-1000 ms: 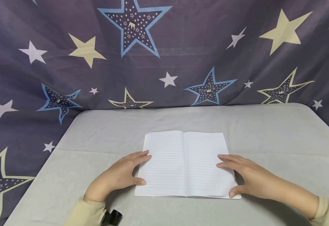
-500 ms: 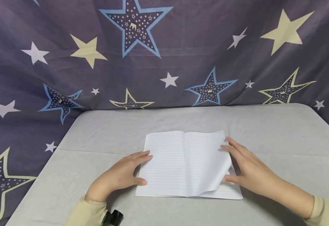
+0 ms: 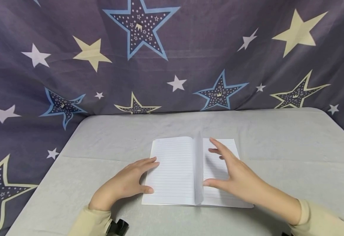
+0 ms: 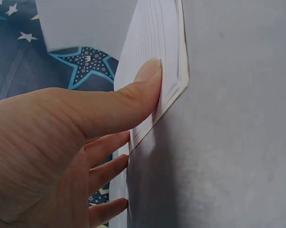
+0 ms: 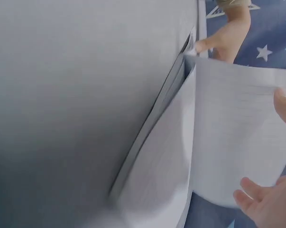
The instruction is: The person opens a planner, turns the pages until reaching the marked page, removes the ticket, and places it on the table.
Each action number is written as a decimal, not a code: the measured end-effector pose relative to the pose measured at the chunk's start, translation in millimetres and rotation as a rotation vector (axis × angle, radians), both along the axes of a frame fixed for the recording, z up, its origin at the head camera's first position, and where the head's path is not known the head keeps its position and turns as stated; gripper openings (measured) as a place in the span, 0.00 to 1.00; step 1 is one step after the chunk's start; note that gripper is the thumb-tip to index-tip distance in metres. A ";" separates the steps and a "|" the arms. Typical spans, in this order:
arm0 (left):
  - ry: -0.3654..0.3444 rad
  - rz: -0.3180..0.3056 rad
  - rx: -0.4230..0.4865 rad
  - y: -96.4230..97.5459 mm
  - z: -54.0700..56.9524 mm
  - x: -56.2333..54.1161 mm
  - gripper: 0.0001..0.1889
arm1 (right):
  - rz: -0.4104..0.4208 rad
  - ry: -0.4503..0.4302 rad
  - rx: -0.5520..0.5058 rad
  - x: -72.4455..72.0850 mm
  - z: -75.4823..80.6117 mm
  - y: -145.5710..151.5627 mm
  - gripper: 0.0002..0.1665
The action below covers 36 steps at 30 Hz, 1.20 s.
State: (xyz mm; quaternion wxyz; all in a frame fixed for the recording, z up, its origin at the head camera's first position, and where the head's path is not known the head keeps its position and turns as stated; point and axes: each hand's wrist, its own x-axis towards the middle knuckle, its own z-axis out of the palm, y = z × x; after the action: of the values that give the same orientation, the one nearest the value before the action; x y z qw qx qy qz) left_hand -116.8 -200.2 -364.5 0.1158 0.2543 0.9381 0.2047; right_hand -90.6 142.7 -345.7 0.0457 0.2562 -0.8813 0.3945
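An open lined notebook (image 3: 170, 177) lies on the grey-covered table. One page (image 3: 199, 170) stands nearly upright along the middle fold, its face showing broadly in the right wrist view. My right hand (image 3: 236, 177) is over the right half, fingers spread, with the thumb tip close against the standing page. At the left edge rests my left hand (image 3: 127, 182). Its thumb (image 4: 145, 92) lies on the lined left page in the left wrist view, while the other fingers extend along the notebook's side.
A pale grey cloth covers the table (image 3: 278, 137). Behind it hangs a dark curtain (image 3: 189, 42) printed with stars. A black strap-like device (image 3: 118, 226) sits at the left sleeve.
My right hand has moved leftward from the notebook's right edge. The right page has lifted, curled and come up to stand near the fold. My left hand has stayed in place.
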 end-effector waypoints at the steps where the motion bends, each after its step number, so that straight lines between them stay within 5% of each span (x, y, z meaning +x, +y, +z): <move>1: -0.007 0.005 0.002 -0.1 -0.1 0.1 0.42 | 0.005 -0.013 0.002 -0.4 0.1 -5.2 0.62; 12: -0.030 0.048 -0.012 -13.0 5.1 -1.7 0.43 | 0.128 -0.130 0.181 -0.7 -12.7 -34.0 0.55; 26: 0.067 0.159 0.079 -21.3 8.3 -5.7 0.24 | 0.302 -0.028 0.391 4.6 -19.6 -27.0 0.27; 36: 0.060 0.000 0.005 5.7 1.1 1.0 0.35 | 0.317 -0.037 0.372 6.9 -18.6 -18.6 0.24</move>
State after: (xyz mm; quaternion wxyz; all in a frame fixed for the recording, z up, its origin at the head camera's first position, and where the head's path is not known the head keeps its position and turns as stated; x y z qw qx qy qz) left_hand -115.8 -194.5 -363.5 0.0868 0.2607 0.9406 0.1994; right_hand -83.7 124.1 -364.3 -0.0809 0.3878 -0.8883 0.2325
